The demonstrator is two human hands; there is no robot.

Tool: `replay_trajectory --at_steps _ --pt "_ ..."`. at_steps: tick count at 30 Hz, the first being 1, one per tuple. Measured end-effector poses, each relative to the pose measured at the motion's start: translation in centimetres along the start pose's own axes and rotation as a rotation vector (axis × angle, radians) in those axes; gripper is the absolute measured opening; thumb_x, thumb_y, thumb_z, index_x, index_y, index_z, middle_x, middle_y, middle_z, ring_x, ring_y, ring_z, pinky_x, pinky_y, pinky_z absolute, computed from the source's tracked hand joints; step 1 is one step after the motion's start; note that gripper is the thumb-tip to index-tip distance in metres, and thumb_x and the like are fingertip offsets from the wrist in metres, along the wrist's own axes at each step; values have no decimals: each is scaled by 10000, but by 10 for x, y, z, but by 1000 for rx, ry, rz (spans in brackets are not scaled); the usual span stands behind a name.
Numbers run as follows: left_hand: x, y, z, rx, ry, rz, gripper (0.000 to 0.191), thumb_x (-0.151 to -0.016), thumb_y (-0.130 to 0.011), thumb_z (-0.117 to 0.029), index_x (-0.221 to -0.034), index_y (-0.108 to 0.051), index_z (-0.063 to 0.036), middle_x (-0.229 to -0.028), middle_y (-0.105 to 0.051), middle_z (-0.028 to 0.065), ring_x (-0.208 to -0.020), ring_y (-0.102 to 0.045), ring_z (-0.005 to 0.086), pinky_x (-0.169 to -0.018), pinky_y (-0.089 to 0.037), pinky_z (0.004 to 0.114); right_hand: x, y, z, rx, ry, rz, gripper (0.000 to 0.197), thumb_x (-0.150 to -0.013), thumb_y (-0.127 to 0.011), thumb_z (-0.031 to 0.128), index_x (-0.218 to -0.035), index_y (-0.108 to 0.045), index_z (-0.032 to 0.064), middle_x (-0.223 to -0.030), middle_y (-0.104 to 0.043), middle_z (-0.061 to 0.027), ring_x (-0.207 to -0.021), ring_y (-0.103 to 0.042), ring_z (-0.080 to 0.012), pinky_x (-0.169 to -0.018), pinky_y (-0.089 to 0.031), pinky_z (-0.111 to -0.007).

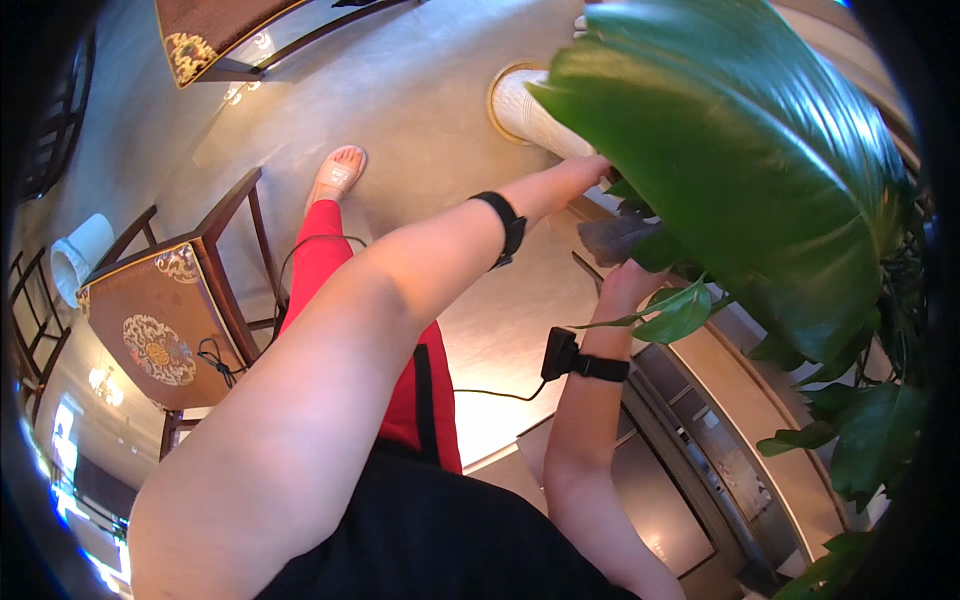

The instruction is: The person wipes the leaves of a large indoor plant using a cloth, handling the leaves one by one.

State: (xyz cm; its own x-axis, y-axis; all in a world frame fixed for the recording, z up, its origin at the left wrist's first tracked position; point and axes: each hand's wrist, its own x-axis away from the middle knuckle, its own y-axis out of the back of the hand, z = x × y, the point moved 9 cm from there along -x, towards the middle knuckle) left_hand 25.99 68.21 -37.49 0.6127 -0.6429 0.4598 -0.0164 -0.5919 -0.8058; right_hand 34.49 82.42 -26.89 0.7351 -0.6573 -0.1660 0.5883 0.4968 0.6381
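Observation:
A large glossy green leaf (720,165) of a potted plant fills the upper right and covers part of both hands. My left hand (587,174) reaches to the leaf's lower left edge, its fingertips out of sight behind the foliage. Below it is my right hand (631,283), whose fingers are also hidden among smaller leaves. Between the two hands, against the leaves, shows a dark grey piece (611,238) that looks like cloth. A small leaf (679,311) hangs in front of my right wrist.
Behind the leaf stands a white fluted column (540,105) with a gold rim. A curved counter (742,390) with shelves runs along the right. At left are a wooden chair (150,322) with a brown patterned seat and a white bin (79,259). A thin cable (495,392) reaches my right wristband.

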Motion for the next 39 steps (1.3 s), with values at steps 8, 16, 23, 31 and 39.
replay_trajectory --at_steps 8,16,23,31,39 --pt "-19 -48 15 71 168 78 604 -931 -464 -497 -1252 -534 10 -1257 -556 138 -1132 -502 217 -981 -369 341 3 -79 44 272 321 202 417 -886 -486 73 -1298 -471 12 -1244 -535 -187 -1173 -506 -323 -970 -412 -384" --pt "2 -19 31 120 51 35 606 -951 -421 -504 -1290 -504 -9 -1237 -567 132 -1087 -520 219 -982 -372 332 79 -73 20 222 94 508 487 -828 -390 -35 -1312 -435 -62 -1307 -508 -201 -1174 -517 -275 -1006 -379 -322" --pt "11 36 54 -3 119 -26 614 -955 -361 -542 -1362 -459 -93 -1295 -532 68 -1035 -529 181 -913 -378 299 124 -54 0 -610 -591 549 575 -801 -349 -82 -1374 -364 -54 -1380 -430 -151 -1245 -455 -244 -1048 -369 -360" --pt "90 47 4 -10 33 -161 493 -977 -348 -428 -1346 -466 -122 -1356 -495 55 -1171 -493 172 -935 -347 304 147 -44 9 -743 -827 564 615 -701 -386 -67 -1314 -437 -45 -1360 -447 -131 -1249 -443 -245 -1060 -363 -382" --pt "215 -16 -24 -238 26 -29 452 -947 -452 -423 -1248 -547 -100 -1169 -612 61 -994 -580 176 -842 -408 304 213 14 79 -739 -1062 831 507 -725 -390 -48 -1218 -506 -36 -1184 -579 -129 -1100 -563 -258 -969 -446 -388"
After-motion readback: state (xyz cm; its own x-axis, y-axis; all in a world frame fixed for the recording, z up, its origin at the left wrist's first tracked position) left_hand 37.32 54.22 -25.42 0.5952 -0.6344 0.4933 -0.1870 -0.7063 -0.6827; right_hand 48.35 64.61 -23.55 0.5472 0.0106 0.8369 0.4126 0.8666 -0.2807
